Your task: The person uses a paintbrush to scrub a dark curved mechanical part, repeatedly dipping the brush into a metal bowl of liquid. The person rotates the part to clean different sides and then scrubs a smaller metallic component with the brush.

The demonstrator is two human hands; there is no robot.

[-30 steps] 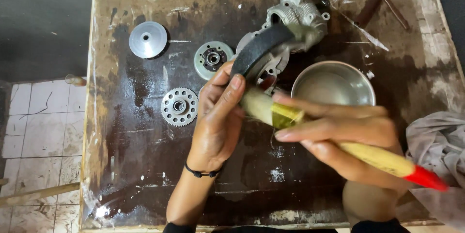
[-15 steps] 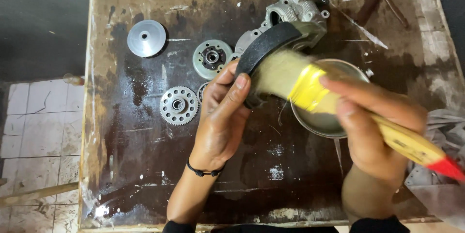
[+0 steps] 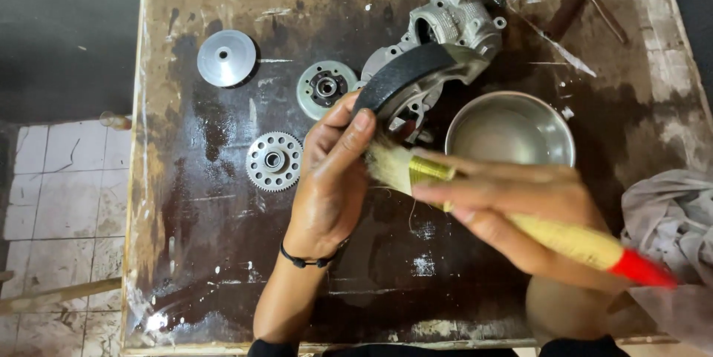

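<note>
Right hand [image 3: 512, 205] wrapped around a paintbrush [image 3: 520, 220] (yellow handle, red tip), bristles pressed just below the left fingertips. Left hand [image 3: 330, 179] clamped on a curved black brake shoe [image 3: 405, 75], raised over the stained wooden table [image 3: 215, 253]. Beyond: steel bowl [image 3: 511, 130] right, toothed gear [image 3: 275, 161] left, then bearing hub [image 3: 327, 88], smooth disc [image 3: 226, 58], cast metal housing [image 3: 457, 19] farthest.

Glossy metal bowl [image 3: 510, 130], wooden-handled brush [image 3: 520, 216]
</note>
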